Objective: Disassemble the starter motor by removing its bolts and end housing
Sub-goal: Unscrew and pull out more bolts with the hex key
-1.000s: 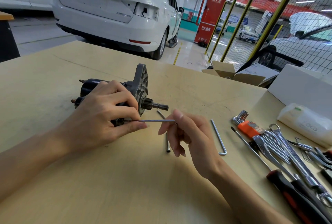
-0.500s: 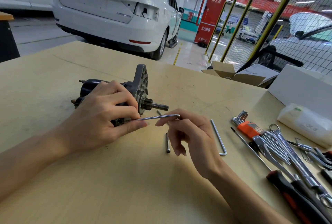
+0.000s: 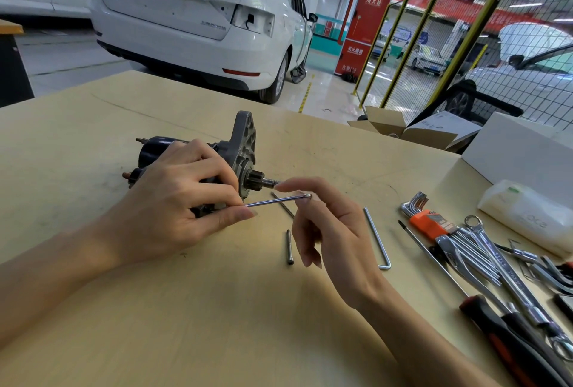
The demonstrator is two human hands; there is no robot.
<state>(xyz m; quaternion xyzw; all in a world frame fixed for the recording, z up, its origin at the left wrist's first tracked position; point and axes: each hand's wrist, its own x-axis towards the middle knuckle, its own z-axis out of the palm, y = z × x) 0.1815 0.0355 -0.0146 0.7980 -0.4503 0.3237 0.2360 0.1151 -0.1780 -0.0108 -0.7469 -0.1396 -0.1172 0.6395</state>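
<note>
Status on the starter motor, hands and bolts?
Left hand grips starter motor. Right hand turning hex key at it. One bolt out on table. Nothing obstructing.

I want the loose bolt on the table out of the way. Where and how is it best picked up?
Pinch the loose bolt at mid-shaft, from above, thumb and finger on its two long sides. It lies flat on the table, head toward the camera, so nothing fits beneath it. The right hand hangs just beside it, with bare table on its left.
</note>
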